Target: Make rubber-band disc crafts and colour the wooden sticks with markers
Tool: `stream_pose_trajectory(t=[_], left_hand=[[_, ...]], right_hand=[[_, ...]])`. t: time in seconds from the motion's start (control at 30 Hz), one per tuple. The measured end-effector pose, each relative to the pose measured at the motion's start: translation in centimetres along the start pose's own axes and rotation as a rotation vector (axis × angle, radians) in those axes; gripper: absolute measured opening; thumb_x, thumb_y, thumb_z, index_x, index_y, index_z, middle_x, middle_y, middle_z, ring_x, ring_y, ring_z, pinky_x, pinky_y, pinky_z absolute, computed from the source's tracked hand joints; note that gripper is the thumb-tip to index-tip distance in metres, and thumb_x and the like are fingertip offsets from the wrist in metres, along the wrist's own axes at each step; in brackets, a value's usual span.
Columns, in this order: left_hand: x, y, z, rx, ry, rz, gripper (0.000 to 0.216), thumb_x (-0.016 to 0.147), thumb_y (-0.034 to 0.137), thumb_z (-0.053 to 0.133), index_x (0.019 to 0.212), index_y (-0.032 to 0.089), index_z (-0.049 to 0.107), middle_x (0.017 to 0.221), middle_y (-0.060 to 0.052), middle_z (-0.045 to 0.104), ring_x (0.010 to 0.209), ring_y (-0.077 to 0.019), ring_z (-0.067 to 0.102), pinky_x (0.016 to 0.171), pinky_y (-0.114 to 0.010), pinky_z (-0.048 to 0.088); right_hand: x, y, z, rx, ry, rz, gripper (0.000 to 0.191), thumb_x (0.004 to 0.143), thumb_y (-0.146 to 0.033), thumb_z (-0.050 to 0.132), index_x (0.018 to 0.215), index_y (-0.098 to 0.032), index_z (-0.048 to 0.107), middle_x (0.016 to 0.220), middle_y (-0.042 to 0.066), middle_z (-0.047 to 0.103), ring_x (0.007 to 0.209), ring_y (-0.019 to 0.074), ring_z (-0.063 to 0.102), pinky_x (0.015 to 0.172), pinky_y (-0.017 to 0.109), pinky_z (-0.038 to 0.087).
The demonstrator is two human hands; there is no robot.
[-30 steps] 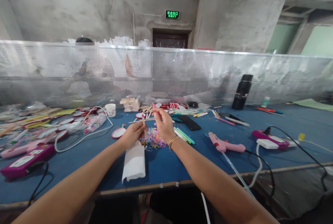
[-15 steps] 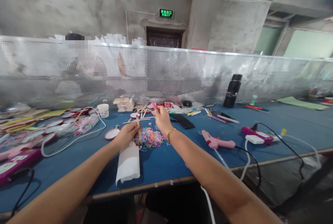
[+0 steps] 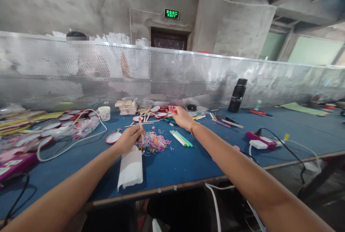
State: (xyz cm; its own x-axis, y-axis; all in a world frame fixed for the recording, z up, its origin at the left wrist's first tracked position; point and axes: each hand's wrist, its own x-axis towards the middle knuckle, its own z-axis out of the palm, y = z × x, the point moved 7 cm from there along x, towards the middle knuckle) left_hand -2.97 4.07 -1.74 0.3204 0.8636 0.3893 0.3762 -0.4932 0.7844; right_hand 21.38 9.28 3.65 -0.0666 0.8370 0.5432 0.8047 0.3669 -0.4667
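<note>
My left hand (image 3: 131,138) is closed around a wooden craft stick (image 3: 142,133) with a reddish upper end, held upright. Under that hand, a folded white paper (image 3: 130,169) lies near the table's front edge. Just right of the stick is a pile of small multicoloured rubber bands (image 3: 156,141). Farther back, my right hand (image 3: 183,117) is closed on a pink marker (image 3: 171,108), partly hidden by the fingers. Several green and white markers (image 3: 181,138) lie on the blue table below my right wrist.
A paper cup (image 3: 104,113), stacked craft sticks (image 3: 126,107) and red-rimmed discs (image 3: 113,138) stand around the left and back. A black bottle (image 3: 237,95) is at the back right, before the perforated metal screen (image 3: 172,74). Cables run by a purple power strip (image 3: 265,141).
My right hand has moved right and farther back with the pink marker. Green and white markers now show on the table. The glue gun is mostly covered by my right forearm.
</note>
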Motion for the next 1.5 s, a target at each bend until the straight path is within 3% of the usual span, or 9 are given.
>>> stream_pose_trajectory(t=[0.2, 0.5, 0.67, 0.9, 1.07, 1.23, 1.33, 1.4, 1.5], left_hand=[[-0.1, 0.2, 0.1, 0.069, -0.028, 0.011, 0.032, 0.092, 0.043, 0.043, 0.074, 0.019, 0.054, 0.052, 0.005, 0.045, 0.046, -0.0093, 0.039, 0.046, -0.022, 0.03], [-0.2, 0.2, 0.0, 0.084, -0.031, -0.002, 0.029, 0.092, 0.039, 0.043, 0.075, 0.019, 0.054, 0.051, 0.006, 0.047, 0.044, -0.009, 0.04, 0.046, -0.021, 0.03], [-0.2, 0.4, 0.1, 0.093, -0.035, -0.019, 0.031, 0.092, 0.041, 0.042, 0.074, 0.019, 0.053, 0.05, 0.006, 0.045, 0.044, -0.0091, 0.038, 0.046, -0.021, 0.031], [-0.3, 0.9, 0.2, 0.125, -0.042, 0.013, 0.033, 0.093, 0.043, 0.04, 0.073, 0.019, 0.052, 0.05, 0.005, 0.045, 0.046, -0.0096, 0.04, 0.048, -0.022, 0.033], [-0.2, 0.8, 0.2, 0.111, -0.043, -0.002, 0.03, 0.093, 0.041, 0.041, 0.076, 0.019, 0.053, 0.05, 0.006, 0.045, 0.045, -0.0092, 0.039, 0.047, -0.021, 0.031], [-0.1, 0.8, 0.2, 0.095, -0.042, -0.019, 0.03, 0.092, 0.041, 0.041, 0.077, 0.019, 0.053, 0.05, 0.005, 0.045, 0.044, -0.0091, 0.039, 0.045, -0.021, 0.03], [-0.2, 1.0, 0.2, 0.108, -0.043, -0.015, 0.031, 0.092, 0.042, 0.04, 0.076, 0.019, 0.053, 0.05, 0.005, 0.046, 0.044, -0.0093, 0.039, 0.046, -0.021, 0.031], [-0.2, 1.2, 0.2, 0.12, -0.038, -0.015, 0.031, 0.092, 0.042, 0.04, 0.077, 0.018, 0.053, 0.052, 0.005, 0.047, 0.045, -0.0093, 0.039, 0.046, -0.022, 0.031], [-0.2, 1.3, 0.1, 0.134, -0.03, -0.011, 0.031, 0.093, 0.042, 0.039, 0.078, 0.019, 0.054, 0.053, 0.005, 0.047, 0.046, -0.0095, 0.04, 0.047, -0.022, 0.032]], right_hand=[[0.5, 2.7, 2.6, -0.193, -0.114, 0.065, 0.013, 0.079, -0.027, 0.063, 0.069, -0.019, 0.066, 0.074, 0.008, 0.069, 0.072, 0.0222, 0.064, 0.063, 0.029, 0.041], [1.9, 2.5, 8.1, -0.43, -0.312, 0.091, 0.018, 0.086, -0.017, 0.06, 0.098, -0.013, 0.072, 0.103, 0.019, 0.071, 0.101, 0.0298, 0.066, 0.081, 0.036, 0.048], [2.4, 2.7, 9.0, -0.515, -0.499, 0.081, 0.027, 0.091, -0.028, 0.062, 0.115, -0.015, 0.063, 0.118, 0.012, 0.064, 0.106, 0.0241, 0.063, 0.089, 0.041, 0.052], [1.5, 4.1, 6.0, -0.532, -0.516, 0.067, 0.032, 0.08, -0.033, 0.068, 0.109, -0.02, 0.068, 0.111, 0.01, 0.07, 0.103, 0.0244, 0.065, 0.081, 0.028, 0.05], [-0.8, 5.2, 3.9, -0.526, -0.5, 0.089, 0.025, 0.084, -0.038, 0.062, 0.099, -0.018, 0.07, 0.101, 0.009, 0.072, 0.09, 0.0215, 0.068, 0.07, 0.026, 0.046], [-2.3, 5.8, 2.2, -0.532, -0.473, 0.098, 0.043, 0.09, -0.05, 0.051, 0.111, -0.015, 0.065, 0.112, 0.013, 0.07, 0.097, 0.0238, 0.067, 0.073, 0.027, 0.046], [-3.1, 6.0, 1.1, -0.567, -0.473, 0.099, 0.042, 0.098, -0.034, 0.036, 0.118, -0.008, 0.062, 0.119, 0.02, 0.066, 0.106, 0.0255, 0.065, 0.082, 0.029, 0.046], [-4.0, 6.0, 0.6, -0.591, -0.501, 0.082, 0.036, 0.096, -0.025, 0.039, 0.113, -0.008, 0.066, 0.118, 0.021, 0.067, 0.108, 0.0249, 0.065, 0.085, 0.028, 0.045], [-5.5, 6.0, 0.2, -0.627, -0.529, 0.081, 0.031, 0.093, -0.025, 0.045, 0.102, -0.013, 0.072, 0.113, 0.017, 0.071, 0.105, 0.0256, 0.066, 0.084, 0.029, 0.046]])
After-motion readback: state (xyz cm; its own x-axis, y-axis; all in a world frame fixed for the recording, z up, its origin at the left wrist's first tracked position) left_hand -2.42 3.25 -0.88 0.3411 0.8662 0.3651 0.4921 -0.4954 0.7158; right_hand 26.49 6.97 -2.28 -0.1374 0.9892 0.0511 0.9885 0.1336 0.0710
